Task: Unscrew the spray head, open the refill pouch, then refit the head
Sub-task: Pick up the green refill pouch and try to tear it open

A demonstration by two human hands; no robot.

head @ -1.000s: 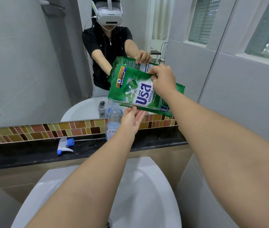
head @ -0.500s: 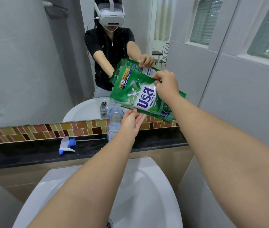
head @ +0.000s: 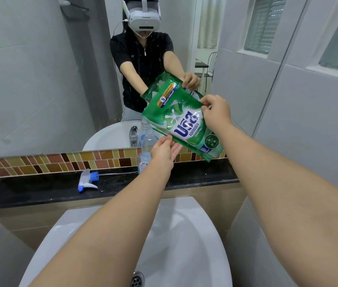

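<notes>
**Green refill pouch held over the basin, spray head lying off the bottle**

From my remote seat, much of the centre of the frame is blocked. The refill pouch (head: 181, 123), tilted and held in mid-air at centre frame, covers the upper part of the clear bottle (head: 146, 146) standing on the black counter (head: 40, 189) behind it; I can see the bottle's open neck and a pale liquid in its lower part, though the level is hard to judge. The left hand (head: 164, 151) grips the pouch's lower edge, thumb on the front, fingers tucked beneath and mostly hidden. The right hand (head: 216, 112) pinches the pouch's upper right corner; I cannot tell whether that corner is torn. What the pouch holds does not show through its printed foil. The spray head (head: 87, 180), white and blue, lies on its side on the counter at left of centre, its thin tube (head: 118, 173) trailing toward the bottle. The white sink (head: 184, 235) fills the lower frame, its drain (head: 137, 280) cut off at the bottom edge.
</notes>
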